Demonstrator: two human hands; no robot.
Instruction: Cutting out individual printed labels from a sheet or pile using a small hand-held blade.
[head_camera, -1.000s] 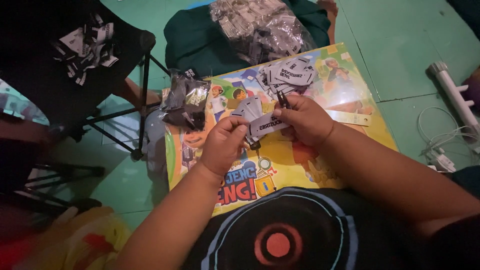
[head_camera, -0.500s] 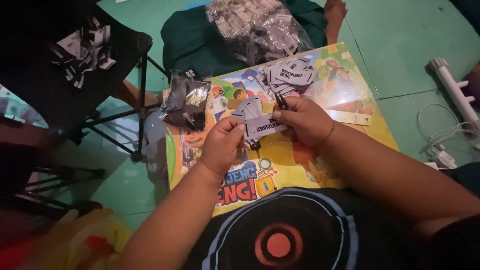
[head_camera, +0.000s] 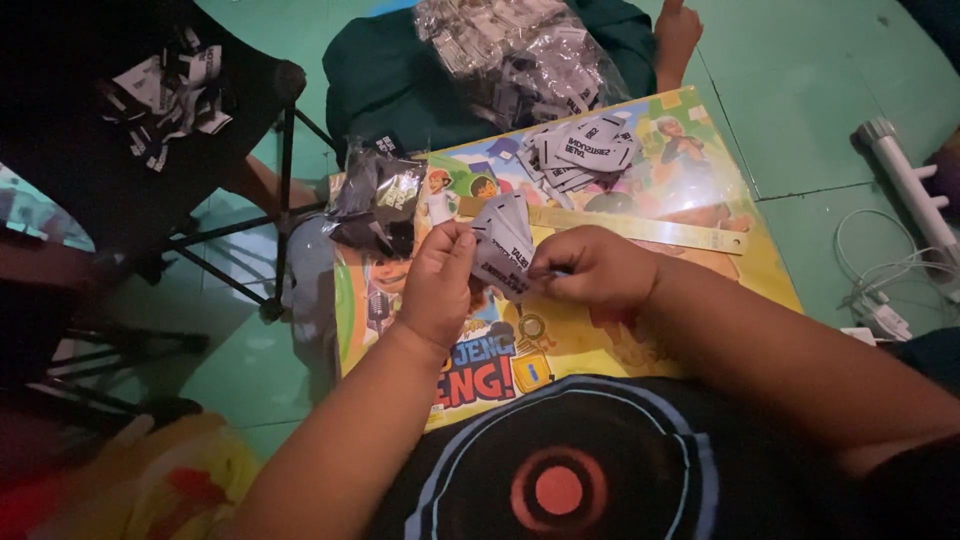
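Both hands pinch a small stack of grey labels (head_camera: 503, 250): left hand (head_camera: 440, 285) at its left edge, right hand (head_camera: 592, 270) at its right. Beyond the grip lie a yellow ruler (head_camera: 640, 230) and a loose label pile (head_camera: 580, 152), crowding the colourful board (head_camera: 700, 290).

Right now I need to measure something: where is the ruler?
In the head view, the ruler lies across the colourful board, just beyond the right hand, below the loose tag pile.
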